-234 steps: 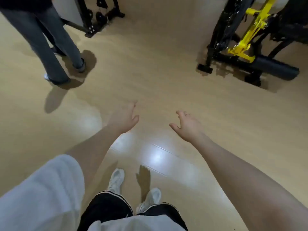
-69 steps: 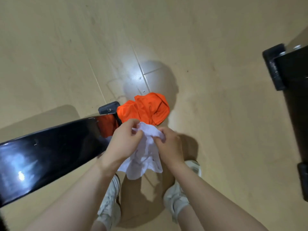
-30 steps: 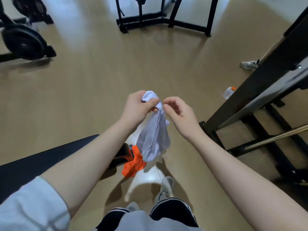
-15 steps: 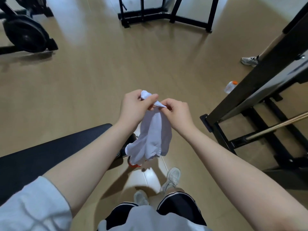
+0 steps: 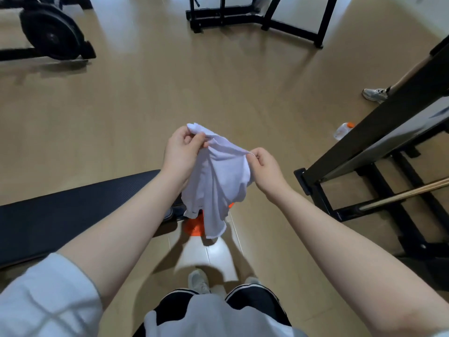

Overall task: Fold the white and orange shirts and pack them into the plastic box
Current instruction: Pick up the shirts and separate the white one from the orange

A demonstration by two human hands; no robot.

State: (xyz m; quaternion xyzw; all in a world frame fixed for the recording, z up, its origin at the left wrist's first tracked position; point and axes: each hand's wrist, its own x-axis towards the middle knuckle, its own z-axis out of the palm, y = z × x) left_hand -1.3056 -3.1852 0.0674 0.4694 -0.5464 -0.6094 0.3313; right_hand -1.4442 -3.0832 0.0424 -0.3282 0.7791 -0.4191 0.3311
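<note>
Head view: white shirt (image 5: pixel 218 176) held up for unfolding
Left hand (image 5: pixel 181 152) and right hand (image 5: pixel 263 166) each pinch its top edge; soft, light cloth, best taken at the shoulders

single head-worn wide-angle view, forward and down, close above both forearms

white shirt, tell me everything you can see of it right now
The white shirt is a small garment of thin, soft-looking white fabric, crumpled and unfolded. It hangs in the air in front of the person, above the floor. The left hand pinches a bunched bit at its top, and the right hand pinches its upper edge, so the cloth stretches between them and drapes down in loose folds to a stitched hem. Its lower part partly hides the orange shirt behind it.
</note>
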